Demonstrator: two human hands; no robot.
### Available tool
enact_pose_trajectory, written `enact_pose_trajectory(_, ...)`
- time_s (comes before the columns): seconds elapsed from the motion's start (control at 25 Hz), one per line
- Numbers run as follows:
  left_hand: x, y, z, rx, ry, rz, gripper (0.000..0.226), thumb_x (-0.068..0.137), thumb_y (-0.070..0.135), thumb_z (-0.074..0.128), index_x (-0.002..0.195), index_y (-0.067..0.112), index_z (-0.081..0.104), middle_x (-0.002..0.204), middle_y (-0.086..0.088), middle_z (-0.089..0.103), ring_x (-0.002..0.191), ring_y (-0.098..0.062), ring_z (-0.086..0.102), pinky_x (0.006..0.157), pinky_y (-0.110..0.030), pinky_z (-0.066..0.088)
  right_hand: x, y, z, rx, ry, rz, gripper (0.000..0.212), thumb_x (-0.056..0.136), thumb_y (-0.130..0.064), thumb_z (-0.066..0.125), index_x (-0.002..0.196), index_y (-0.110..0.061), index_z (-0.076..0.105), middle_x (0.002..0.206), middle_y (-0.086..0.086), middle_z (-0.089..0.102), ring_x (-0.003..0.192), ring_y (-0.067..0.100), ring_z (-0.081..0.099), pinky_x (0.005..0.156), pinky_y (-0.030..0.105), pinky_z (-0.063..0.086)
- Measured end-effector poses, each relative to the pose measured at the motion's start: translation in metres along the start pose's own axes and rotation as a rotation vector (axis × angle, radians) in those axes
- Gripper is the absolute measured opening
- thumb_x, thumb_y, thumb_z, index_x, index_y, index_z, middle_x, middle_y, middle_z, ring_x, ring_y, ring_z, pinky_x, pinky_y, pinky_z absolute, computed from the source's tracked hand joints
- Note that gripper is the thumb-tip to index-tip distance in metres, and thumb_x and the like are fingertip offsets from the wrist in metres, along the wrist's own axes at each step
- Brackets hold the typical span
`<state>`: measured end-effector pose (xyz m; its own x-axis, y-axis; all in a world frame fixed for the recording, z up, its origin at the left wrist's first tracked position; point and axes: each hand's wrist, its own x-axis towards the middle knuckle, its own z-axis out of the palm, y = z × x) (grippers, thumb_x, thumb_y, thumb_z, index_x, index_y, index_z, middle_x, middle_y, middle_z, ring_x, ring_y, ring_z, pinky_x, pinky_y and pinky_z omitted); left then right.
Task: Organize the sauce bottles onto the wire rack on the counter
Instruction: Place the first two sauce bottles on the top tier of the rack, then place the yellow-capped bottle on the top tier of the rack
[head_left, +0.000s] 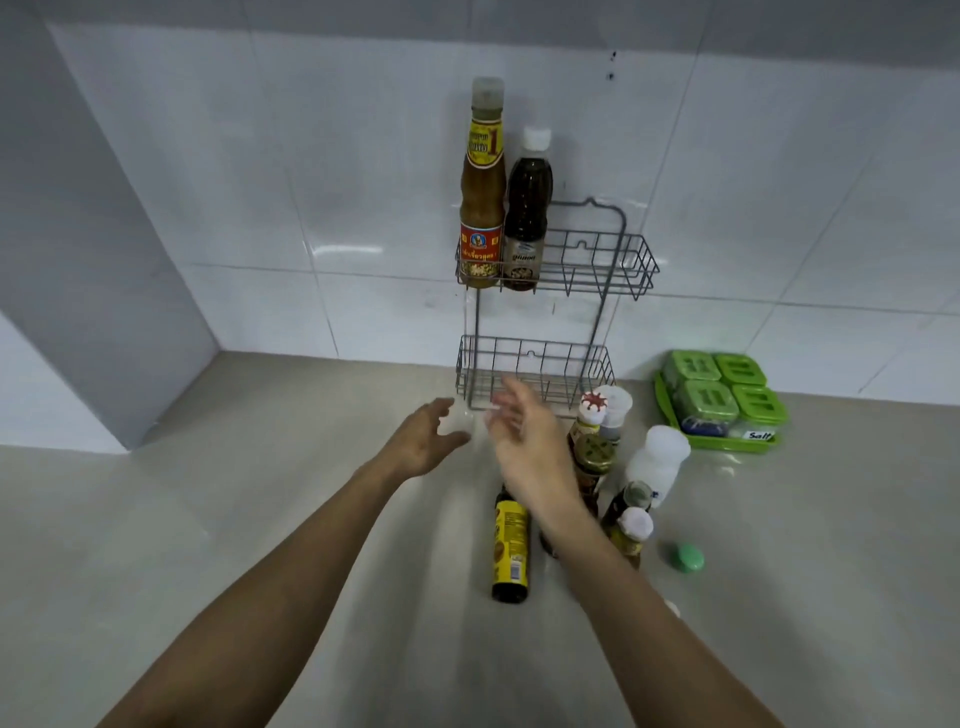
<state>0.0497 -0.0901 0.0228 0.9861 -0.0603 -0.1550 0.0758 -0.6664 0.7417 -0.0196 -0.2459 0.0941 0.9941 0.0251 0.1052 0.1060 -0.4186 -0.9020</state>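
A grey two-tier wire rack stands on the counter against the tiled wall. Its top basket holds a tall brown sauce bottle with a yellow and red label and, to its right, a dark bottle with a white cap. The lower basket has nothing in it. A dark bottle with a yellow label lies on the counter. A cluster of bottles stands right of it. My left hand and my right hand hover in front of the lower basket, fingers spread, holding nothing.
A green tray of green-lidded seasoning boxes sits at the right by the wall. A small green cap lies near the bottle cluster. The beige counter meets a wall corner on the left.
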Motion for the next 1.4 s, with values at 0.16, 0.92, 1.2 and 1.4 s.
enact_pose_trajectory(0.16,-0.006,-0.019,0.025,-0.103,-0.12,-0.11,0.053,0.092,0.025,0.064,0.139,0.007,0.047,0.132,-0.015,0.058,0.113,-0.029,0.06,0.093,-0.038,0.05,-0.039,0.06,0.03,-0.319,-0.126,0.155,0.06,0.097,-0.022,0.047,0.152,-0.015,0.022,0.145,0.008,0.047,0.13,0.027,0.048,0.101,0.035,0.042)
enact_pose_trajectory(0.92,-0.013,-0.007,0.067,-0.707,-0.258,-0.34,0.023,0.089,0.008,0.067,0.108,-0.004,0.067,0.089,-0.012,0.07,0.072,-0.015,0.069,0.06,-0.021,0.058,-0.066,0.139,0.046,0.357,0.002,0.424,0.063,0.09,-0.009,0.065,0.146,-0.019,0.038,0.139,0.0,0.055,0.124,0.013,0.053,0.103,0.03,0.044)
enact_pose_trajectory(1.2,-0.016,0.002,0.021,-0.829,-0.21,-0.263,0.032,0.085,0.014,0.071,0.111,-0.005,0.067,0.094,-0.013,0.071,0.083,-0.02,0.067,0.073,-0.026,0.055,-0.048,0.117,0.047,0.962,-0.096,0.483,0.057,0.083,0.006,0.065,0.135,-0.011,0.051,0.127,0.009,0.065,0.117,0.021,0.063,0.097,0.037,0.051)
enact_pose_trajectory(1.4,-0.023,0.038,-0.01,-0.786,-0.125,-0.123,0.02,0.081,0.008,0.073,0.1,0.001,0.072,0.079,-0.005,0.075,0.071,-0.015,0.07,0.064,-0.021,0.056,-0.036,0.088,0.041,0.895,-0.092,0.413,0.043,0.081,0.003,0.07,0.121,-0.007,0.062,0.114,0.011,0.071,0.107,0.023,0.067,0.092,0.036,0.055)
